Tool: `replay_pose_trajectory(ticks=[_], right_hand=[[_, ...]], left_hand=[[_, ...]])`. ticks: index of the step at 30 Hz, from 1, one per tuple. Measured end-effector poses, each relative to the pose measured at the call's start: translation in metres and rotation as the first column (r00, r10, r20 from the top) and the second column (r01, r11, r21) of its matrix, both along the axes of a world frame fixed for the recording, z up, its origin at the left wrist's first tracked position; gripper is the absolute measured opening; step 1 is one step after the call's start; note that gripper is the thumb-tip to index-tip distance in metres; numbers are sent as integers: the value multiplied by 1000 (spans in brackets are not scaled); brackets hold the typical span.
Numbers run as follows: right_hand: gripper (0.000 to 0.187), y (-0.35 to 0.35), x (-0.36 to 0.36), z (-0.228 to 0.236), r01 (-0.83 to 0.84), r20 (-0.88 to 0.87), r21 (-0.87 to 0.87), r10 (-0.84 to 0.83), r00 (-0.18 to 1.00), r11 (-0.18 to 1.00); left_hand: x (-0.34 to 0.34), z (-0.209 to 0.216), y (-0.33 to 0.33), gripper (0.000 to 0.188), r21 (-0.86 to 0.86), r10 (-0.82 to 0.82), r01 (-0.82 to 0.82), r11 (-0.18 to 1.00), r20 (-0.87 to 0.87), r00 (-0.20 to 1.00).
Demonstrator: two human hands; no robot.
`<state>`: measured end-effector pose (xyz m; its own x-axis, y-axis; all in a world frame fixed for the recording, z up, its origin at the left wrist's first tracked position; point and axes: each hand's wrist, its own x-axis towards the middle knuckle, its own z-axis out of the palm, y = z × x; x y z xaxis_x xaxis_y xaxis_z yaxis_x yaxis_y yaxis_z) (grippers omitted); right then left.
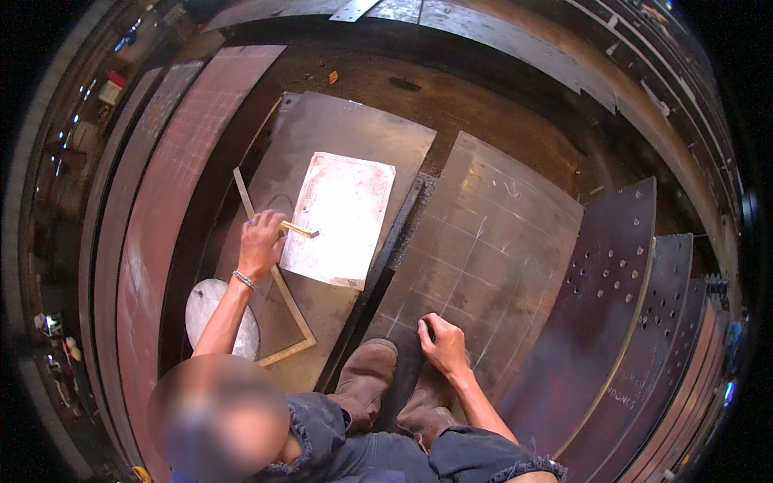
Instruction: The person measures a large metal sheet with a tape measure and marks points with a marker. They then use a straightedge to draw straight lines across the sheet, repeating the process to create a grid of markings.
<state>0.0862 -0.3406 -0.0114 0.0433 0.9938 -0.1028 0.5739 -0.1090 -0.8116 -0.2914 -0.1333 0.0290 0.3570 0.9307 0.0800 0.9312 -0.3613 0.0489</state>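
My left hand [262,237], with a bracelet at the wrist, is closed on a yellow strip [298,229] with a dark hooked tip, which looks like a tape measure end. That tip reaches over a white paper sheet [342,217] lying on a steel plate [366,121]. Under the hand runs an L-shaped steel square [294,304]; its corner lies nearer me. My right hand [444,342] has curled fingers above a second steel plate [483,233] scribed with pale grid lines. Whatever those fingers hold, if anything, is hidden.
A pale round disc [219,318] lies beside my left forearm. Between the two plates is a dark gap with a bar [403,217]. Plates with drilled holes [604,266] stand at the right, and long reddish plates [189,137] at the left. My boots [366,374] are close by.
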Motion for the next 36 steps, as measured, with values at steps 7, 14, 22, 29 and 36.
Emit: replay_pose_trajectory(ticks=[7,14,22,29,36], right_hand=[[33,9,9,24,120,-196,-25,-123,973,992],[42,42,5,110,-20,-417,79,51,907,997],[22,36,30,110,287,-727,-52,-233,646,957],[20,30,28,101,126,-711,-191,-226,666,974],[15,29,30,90,275,-573,-206,-343,744,939]], left_hand=[[83,45,-19,50,-25,-186,191,981,130,974],[154,84,-73,55,-481,-443,475,737,188,877],[150,71,-101,70,-690,-316,671,270,595,739],[153,63,-117,75,-757,-215,653,19,635,742],[160,64,-129,74,-822,-186,566,-68,567,802]])
